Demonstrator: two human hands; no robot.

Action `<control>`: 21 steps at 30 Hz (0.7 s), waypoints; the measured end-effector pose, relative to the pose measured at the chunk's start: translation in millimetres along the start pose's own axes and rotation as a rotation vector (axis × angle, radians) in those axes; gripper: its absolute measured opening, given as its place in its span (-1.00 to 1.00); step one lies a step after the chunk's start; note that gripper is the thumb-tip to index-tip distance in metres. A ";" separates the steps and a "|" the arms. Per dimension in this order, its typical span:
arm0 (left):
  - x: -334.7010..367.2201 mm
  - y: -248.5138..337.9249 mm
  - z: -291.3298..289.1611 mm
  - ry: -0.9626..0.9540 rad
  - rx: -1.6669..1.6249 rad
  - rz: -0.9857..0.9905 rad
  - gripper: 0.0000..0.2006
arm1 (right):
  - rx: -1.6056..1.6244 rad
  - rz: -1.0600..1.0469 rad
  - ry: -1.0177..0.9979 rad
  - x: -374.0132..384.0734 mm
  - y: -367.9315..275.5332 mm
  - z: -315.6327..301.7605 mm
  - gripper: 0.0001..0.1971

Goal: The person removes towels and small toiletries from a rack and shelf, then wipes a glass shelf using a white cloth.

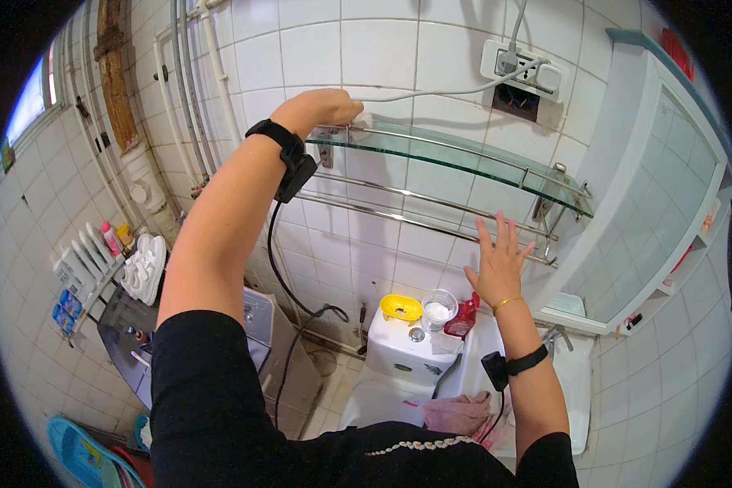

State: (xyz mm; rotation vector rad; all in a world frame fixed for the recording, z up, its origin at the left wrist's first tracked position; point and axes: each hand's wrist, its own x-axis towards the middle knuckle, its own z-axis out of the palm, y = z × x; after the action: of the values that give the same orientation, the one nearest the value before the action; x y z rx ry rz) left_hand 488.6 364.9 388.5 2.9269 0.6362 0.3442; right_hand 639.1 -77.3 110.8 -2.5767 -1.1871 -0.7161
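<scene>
Left hand: we are reaching our left hand (327,106) up to the upper middle of the frame, fingers curled down and pressed onto a small white thing, perhaps a cloth, at the left end of the glass shelf (431,156); what it is exactly we cannot tell.
Right hand: we are holding our right hand (496,264) up right of centre, fingers spread and empty, just below the shelf and in front of the chrome towel rails (398,207), seemingly to steady ourselves while the other arm stretches.
Glass shelf: it is running from upper centre down toward the right, fixed to the white tiled wall (382,49) on metal brackets, its surface looking bare apart from the hand.
Wrists: we are wearing black bands with cables on both.
Below: a white toilet cistern (403,346) is sitting at lower centre, carrying a yellow dish (401,307), a clear cup (439,309) and a red spray bottle (464,317), kept off the shelf.
Right edge: a mirrored cabinet (651,195) is hanging there.
Top right: a white power strip (522,69) is trailing a cord past our left hand.
</scene>
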 end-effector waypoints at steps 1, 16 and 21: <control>7.7 -0.7 2.5 -0.012 0.033 -0.017 -0.36 | 0.004 -0.003 -0.010 2.4 -1.8 0.9 0.28; 91.1 5.1 40.6 -0.255 -0.039 0.010 -0.44 | 0.017 -0.022 -0.055 20.7 9.1 25.2 0.21; 83.3 71.2 33.2 -0.206 0.269 0.360 -0.43 | 0.014 -0.002 -0.040 23.3 5.2 26.0 0.20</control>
State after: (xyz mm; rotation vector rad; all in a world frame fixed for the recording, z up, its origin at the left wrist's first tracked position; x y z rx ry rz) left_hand 598.6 333.3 384.7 3.2718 0.1330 -0.0167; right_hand 664.9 -55.5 100.5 -2.5902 -1.2029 -0.6571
